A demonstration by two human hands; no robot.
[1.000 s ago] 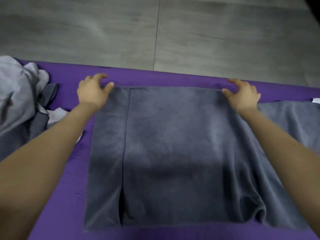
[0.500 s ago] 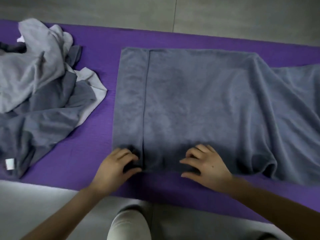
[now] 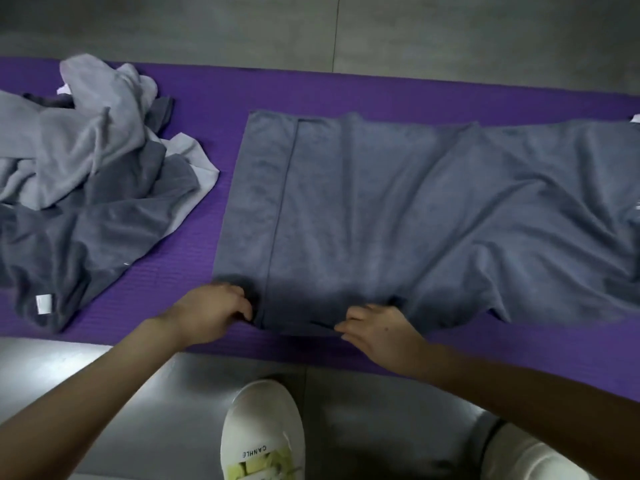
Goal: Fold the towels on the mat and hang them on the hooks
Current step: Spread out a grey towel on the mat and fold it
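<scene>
Towel: We see a dark grey towel (image 3: 398, 216) spread across the middle and right of the purple mat (image 3: 346, 91), its left end folded over so a straight seam runs from the far edge to the near edge; the right part lies rumpled and runs out of view.

Left hand: Our left hand (image 3: 211, 311) curls at the towel's near-left corner, fingers (image 3: 239, 299) pinching the cloth beside the seam.

Right hand: Our right hand (image 3: 381, 327) rests on the towel's near edge, fingers spread and their tips tucked under a raised fold; we cannot tell whether it truly grips the cloth.

Pile: A heap of unfolded towels (image 3: 86, 174), pale grey over dark grey, sits on the mat's left end, apart from the spread towel; a white tag (image 3: 44, 303) shows near the mat's near edge.

Mat: It lies lengthwise on a grey tiled floor (image 3: 346, 29).

Foot: A white shoe (image 3: 261, 434) with yellow-green trim stands on the floor just off the mat's near edge, between our two forearms.
</scene>
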